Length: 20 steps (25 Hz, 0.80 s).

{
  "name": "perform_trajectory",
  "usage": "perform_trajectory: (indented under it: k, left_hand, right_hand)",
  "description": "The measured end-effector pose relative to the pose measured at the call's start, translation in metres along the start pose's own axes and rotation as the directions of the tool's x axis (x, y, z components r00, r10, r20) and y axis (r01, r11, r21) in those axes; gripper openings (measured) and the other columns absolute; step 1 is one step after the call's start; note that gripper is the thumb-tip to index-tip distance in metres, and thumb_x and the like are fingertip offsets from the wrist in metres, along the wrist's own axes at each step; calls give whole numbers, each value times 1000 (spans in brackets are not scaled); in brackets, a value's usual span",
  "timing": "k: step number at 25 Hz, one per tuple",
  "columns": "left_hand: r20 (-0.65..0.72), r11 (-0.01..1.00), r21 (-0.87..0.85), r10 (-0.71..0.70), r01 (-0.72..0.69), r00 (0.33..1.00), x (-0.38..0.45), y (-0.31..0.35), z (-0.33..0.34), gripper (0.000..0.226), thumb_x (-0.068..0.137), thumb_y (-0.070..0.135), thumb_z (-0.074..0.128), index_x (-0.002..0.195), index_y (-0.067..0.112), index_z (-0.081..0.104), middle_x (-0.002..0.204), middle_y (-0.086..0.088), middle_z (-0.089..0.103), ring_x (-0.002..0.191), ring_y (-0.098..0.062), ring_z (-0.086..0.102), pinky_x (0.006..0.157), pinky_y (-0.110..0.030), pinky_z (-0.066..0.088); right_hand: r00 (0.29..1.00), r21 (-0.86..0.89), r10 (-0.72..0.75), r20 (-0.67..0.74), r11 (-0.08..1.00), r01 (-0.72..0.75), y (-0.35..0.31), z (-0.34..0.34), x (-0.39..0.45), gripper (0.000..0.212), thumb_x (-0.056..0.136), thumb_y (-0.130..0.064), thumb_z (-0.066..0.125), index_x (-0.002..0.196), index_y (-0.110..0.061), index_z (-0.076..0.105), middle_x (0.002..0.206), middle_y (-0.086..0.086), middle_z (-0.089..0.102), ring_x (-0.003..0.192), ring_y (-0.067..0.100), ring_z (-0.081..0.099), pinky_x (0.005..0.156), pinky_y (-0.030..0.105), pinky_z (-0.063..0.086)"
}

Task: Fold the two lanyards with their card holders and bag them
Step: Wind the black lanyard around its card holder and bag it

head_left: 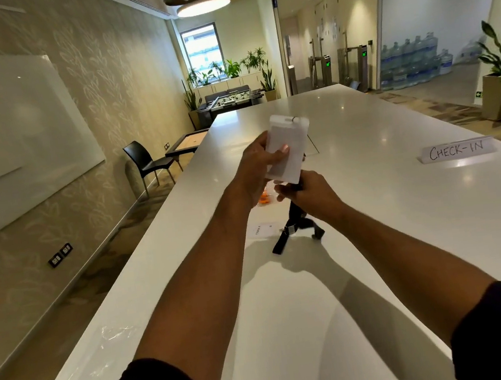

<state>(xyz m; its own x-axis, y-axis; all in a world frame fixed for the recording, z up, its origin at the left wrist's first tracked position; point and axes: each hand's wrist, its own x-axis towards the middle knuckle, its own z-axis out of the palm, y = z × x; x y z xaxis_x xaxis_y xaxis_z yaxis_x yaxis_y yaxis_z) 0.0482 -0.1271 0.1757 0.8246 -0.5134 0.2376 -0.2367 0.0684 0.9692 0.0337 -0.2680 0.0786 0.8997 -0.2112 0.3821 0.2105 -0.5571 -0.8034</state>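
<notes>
Along the lower left edge of the long white table point(365, 149), one crumpled clear plastic bag point(104, 346) is lying flat. Just left of frame centre, the left hand point(258, 163) is gripping one white rectangular card holder point(288, 149) above the table, thumb pressing across its face and fingers wrapping behind. The holder's long axis is running from lower left to upper right in the frame, its slotted top end pointing up and away toward the far end of the table. Below it, partly hidden by the left wrist, something small and orange point(264, 199) is sitting on the table; what it is cannot be told. A second card holder, flat and white with small print point(262, 229), is lying on the table just below centre. Right of it, the right hand point(310, 193) is closing around one black fabric lanyard strap point(297, 225), which is hanging down from the fist, its loose ends touching the tabletop. Only one strap is plainly showing. At the right, one folded white "CHECK-IN" paper sign point(457, 149) is standing upright on the table.
</notes>
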Motion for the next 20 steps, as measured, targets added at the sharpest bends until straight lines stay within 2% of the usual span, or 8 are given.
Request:
perform_trajectory:
  k: [2,4,6,9,11,14,17,20]
  left_hand:
    - [-106,996,-9,83,-84,991,-2,12,1,47,87,13,68,131,5,53,123,-23,60,119,-47,55,101,-59,49]
    - [-250,987,-9,151,-158,956,-1,17,-5,31,93,8,64,123,12,56,108,-8,64,105,-35,60,89,-46,57]
    - [-376,981,-12,177,-196,910,1,18,-13,27,93,10,64,119,17,58,102,0,64,95,-21,62,75,-31,57]
    - [-508,982,18,173,-190,844,2,6,-21,21,93,15,65,112,23,59,96,8,62,86,-10,61,62,-17,53]
    - [-549,985,42,164,-169,819,1,-5,-24,19,93,17,64,107,27,58,93,11,61,85,-9,61,63,-18,52]
    - [-572,992,55,123,-112,811,-1,-19,-28,19,94,20,63,109,29,55,94,10,58,86,-10,60,64,-21,50]
    - [-579,996,74,88,-55,811,-4,-31,-35,21,94,21,63,111,29,53,97,6,59,84,-9,59,61,-19,48]
    - [-610,995,99,62,-2,790,-8,-41,-44,21,94,19,62,111,26,53,102,2,58,93,-17,60,65,-19,48]
  right_hand:
    - [999,30,3,-47,1000,-2,-4,-5,-3,10,95,-31,64,103,-28,70,81,-6,78,70,8,72,72,35,61]
    - [997,91,39,-66,995,-33,-2,-14,-8,13,98,-20,60,102,-26,71,78,-3,77,74,16,75,76,40,64]
    - [993,130,76,-93,989,-64,4,-26,-13,20,99,-12,55,100,-25,71,82,1,77,76,19,76,71,36,64]
    - [982,157,72,-172,987,-44,12,-44,-20,22,97,-10,58,97,-28,70,83,5,75,67,10,70,60,23,56]
    - [977,138,22,-211,990,8,12,-53,-27,9,93,-23,70,100,-29,72,77,3,70,63,7,61,62,22,50]
    - [975,132,-91,-201,984,119,9,-60,-37,20,88,-37,79,103,-25,74,78,9,66,68,12,56,64,21,46]
    - [972,111,-104,-209,985,129,13,-65,-41,12,94,-30,71,97,-19,74,85,5,68,78,15,59,73,32,48]
    - [968,-66,-90,-234,995,77,25,-68,-42,10,96,-25,66,98,-21,75,97,0,66,93,18,61,85,38,49]
